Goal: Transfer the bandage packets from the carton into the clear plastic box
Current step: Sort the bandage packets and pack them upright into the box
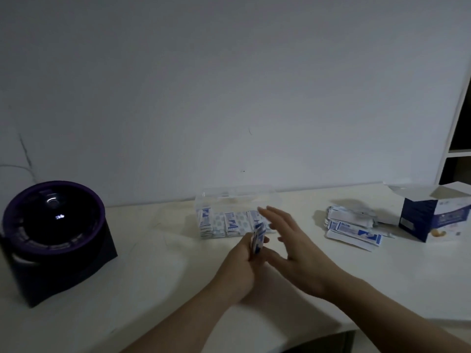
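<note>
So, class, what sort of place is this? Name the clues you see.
Probably a dim room in a home or small office: a plain white table against a bare wall, a white shelf unit at the right edge, and a dark round gadget on the table.

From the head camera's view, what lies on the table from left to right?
Round dark purple device on a black base → clear plastic box holding packets → loose pile of white-and-blue bandage packets → opened blue-and-white cardboard carton. The left hand, gripping a packet bundle, and the right hand overlap the box, so are omitted.
</note>
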Available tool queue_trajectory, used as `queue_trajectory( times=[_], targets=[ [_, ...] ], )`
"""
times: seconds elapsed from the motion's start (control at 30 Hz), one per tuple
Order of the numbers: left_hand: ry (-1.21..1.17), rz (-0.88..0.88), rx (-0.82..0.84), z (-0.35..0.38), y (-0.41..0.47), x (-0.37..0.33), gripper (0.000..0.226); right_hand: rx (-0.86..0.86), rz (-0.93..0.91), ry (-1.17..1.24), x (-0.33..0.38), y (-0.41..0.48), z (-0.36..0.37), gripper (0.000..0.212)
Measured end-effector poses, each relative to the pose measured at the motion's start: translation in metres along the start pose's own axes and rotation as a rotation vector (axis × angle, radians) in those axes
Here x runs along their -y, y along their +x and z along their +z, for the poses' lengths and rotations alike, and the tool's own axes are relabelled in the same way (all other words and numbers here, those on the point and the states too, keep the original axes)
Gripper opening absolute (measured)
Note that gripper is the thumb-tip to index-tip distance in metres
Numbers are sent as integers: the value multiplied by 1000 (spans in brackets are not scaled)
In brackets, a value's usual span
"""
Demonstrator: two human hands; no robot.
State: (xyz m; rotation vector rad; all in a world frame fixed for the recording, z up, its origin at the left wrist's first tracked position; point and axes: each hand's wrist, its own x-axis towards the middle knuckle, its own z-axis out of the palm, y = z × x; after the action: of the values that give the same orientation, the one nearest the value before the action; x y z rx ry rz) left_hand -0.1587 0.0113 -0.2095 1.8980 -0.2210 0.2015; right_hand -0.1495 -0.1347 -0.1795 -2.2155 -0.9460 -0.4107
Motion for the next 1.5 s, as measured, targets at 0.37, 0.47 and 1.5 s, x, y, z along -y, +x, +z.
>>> queue_trajectory(
  times=[0.37,0.47,1.5],
  targets=[
    [150,142,9,-2,-5,-4,37,62,-35,-57,12,3,10,53],
    [-14,161,-9,0,-7,-8,19,12,-28,-67,17,7,9,51],
    [-234,46,206,-93,77,-94,27,3,154,266,57,135,-47,12]
  ],
)
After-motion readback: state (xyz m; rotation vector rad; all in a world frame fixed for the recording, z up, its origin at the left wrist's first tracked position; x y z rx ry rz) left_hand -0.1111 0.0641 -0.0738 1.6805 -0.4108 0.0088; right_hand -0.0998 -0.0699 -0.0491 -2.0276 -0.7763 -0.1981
